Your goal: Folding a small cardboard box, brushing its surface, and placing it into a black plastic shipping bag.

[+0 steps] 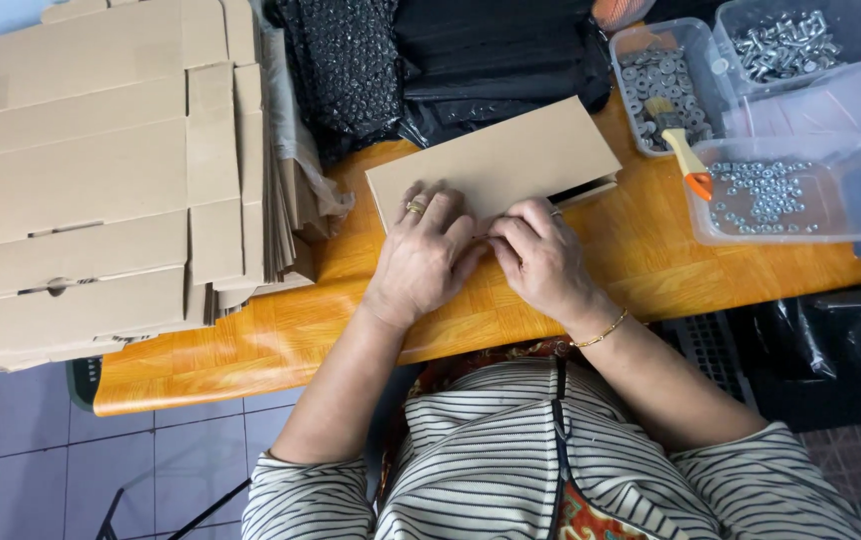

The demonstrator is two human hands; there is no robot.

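Cardboard box (496,160) lies on the orange table (641,250), right of the flat carton stack (101,170). Left hand (426,255) presses its near edge, fingers spread; right hand (541,255) fingers pinch the same edge.

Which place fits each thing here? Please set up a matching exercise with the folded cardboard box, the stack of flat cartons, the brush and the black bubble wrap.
Things:
1. folded cardboard box
2. stack of flat cartons
3. brush
4. black bubble wrap

Places:
A. across the clear tubs of metal parts
B. far edge of the table, behind the box
C. under left hand and right hand
D. left end of the table

Pairs: 1-C, 2-D, 3-A, 4-B
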